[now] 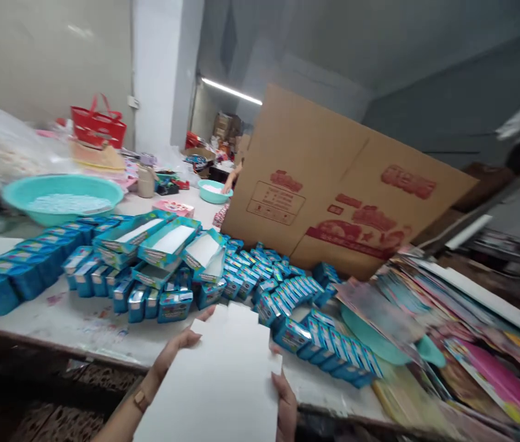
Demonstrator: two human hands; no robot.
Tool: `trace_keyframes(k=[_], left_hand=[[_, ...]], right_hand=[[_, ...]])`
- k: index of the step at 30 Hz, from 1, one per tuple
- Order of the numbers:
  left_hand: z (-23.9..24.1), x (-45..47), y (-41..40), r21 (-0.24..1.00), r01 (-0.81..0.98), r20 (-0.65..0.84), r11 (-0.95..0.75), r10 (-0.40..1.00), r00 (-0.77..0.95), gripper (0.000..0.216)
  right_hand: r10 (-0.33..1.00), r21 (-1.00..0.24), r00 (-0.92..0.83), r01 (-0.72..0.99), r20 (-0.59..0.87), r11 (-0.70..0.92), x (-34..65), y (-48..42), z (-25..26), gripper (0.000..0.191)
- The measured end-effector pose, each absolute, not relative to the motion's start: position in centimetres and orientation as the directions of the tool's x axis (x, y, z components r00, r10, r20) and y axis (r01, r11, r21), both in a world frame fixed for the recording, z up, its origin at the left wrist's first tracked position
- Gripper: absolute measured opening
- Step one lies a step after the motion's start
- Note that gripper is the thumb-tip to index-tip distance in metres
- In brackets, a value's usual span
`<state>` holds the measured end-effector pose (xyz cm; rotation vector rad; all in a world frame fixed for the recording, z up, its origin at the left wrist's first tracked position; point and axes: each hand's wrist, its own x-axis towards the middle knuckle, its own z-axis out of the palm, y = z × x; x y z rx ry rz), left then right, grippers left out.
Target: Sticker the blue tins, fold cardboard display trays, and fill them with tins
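Holding: we keep a white card sheet (pixel 223 380) above the table (pixel 70 325) edge.
Left hand (pixel 174 350): grip closed on its left edge.
Right hand (pixel 286 402): grip pinching the right edge, keeping it flat.
Nearby: blue boxes (pixel 167 270) crowd the table beyond.

White worktable (pixel 80 325), top scuffed and stained. Small blue boxes (pixel 260 282) lie across the middle in rows and loose heaps; three larger open blue trays (pixel 167 240) rest on top of some. Another row of blue boxes (pixel 20 270) runs along the left. Big teal basin (pixel 62 195) with white contents at back left, small teal bowl (pixel 213 191) further back. Flattened cardboard carton (pixel 333 184) stands tilted behind the boxes. Stack of colourful printed sheets (pixel 462 331) on the right.
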<state>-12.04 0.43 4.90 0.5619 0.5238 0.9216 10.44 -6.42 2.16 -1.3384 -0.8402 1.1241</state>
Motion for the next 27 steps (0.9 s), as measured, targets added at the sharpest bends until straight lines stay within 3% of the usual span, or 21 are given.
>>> trace_keyframes(k=[5,9,11,15,18,21,27], left_hand=[[5.5,-12.6,1.4,0.689,-0.452,-0.370,0.567,0.811,0.453,0.054],[5.3,-11.7,3.0,0.794,-0.477,-0.198,0.378,0.902,0.384,0.029],[4.5,-10.7,4.3,0.911,-0.331,-0.134,0.246,0.936,0.327,0.025],[2.3,-8.5,6.3,0.997,-0.045,-0.057,0.064,0.987,0.150,0.020],[1.2,-7.6,6.6,0.996,-0.076,-0.043,0.050,0.995,0.092,0.028],[0.5,-6.8,6.4,0.994,-0.106,-0.033,0.039,0.998,0.053,0.035],[-0.7,-5.0,7.5,0.995,-0.095,-0.032,0.029,0.999,-0.030,0.064]], right_hand=[[0.948,-0.974,0.303,-0.227,-0.093,-0.023,9.0,-4.7,3.8,0.056],[0.966,-0.943,0.244,-0.334,-0.081,0.005,9.2,-3.1,4.5,0.038],[0.971,-0.937,0.225,-0.349,-0.076,0.007,9.6,-1.9,4.5,0.029],[0.967,-0.992,0.251,-0.122,-0.044,-0.014,10.1,1.1,3.3,0.021],[0.943,-0.999,0.332,0.035,-0.023,-0.036,9.8,3.0,1.9,0.016],[0.917,-0.998,0.398,0.040,-0.036,-0.057,8.8,4.0,0.4,0.015],[0.854,-0.996,0.521,0.077,0.007,-0.039,6.1,3.6,-0.8,0.037]])
